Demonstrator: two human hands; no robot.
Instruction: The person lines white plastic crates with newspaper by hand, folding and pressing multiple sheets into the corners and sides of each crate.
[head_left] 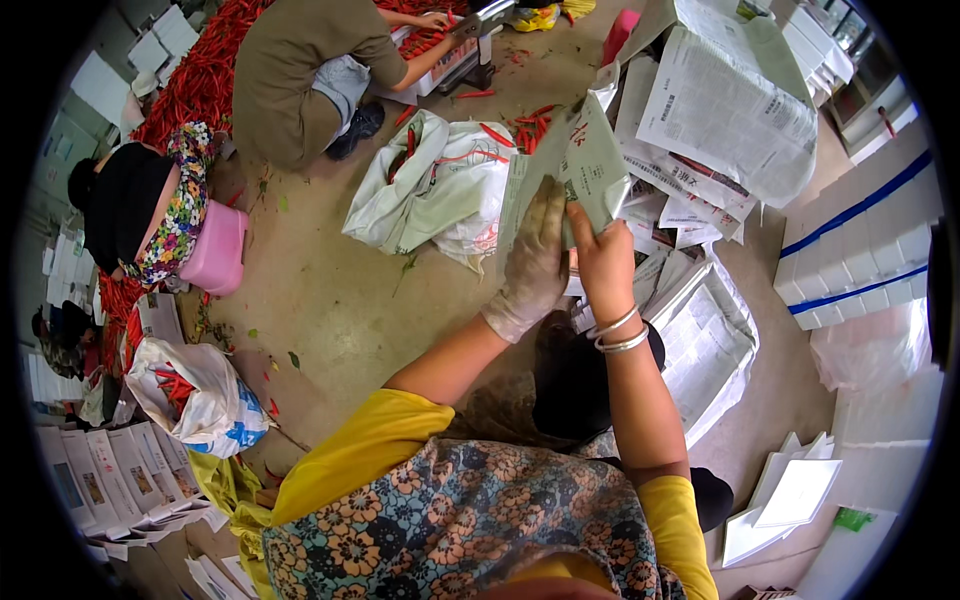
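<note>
Both hands are raised in front of me around a folded newspaper sheet. My left hand wears a thin, stained glove. Its fingers lie along the left part of the paper, with the thumb side toward the other hand. Bare, with silvery bangles at the wrist, my right hand grips the paper's lower right edge. Just beyond the paper lies a white woven sack with red chili peppers on and beside it. To the right are loose newspaper sheets and a newspaper-lined box.
A large newspaper-draped box stands at far right, near strapped white foam boxes. Two people crouch or sit at left near a chili heap and a pink stool. An open sack and stacked cartons stand lower left.
</note>
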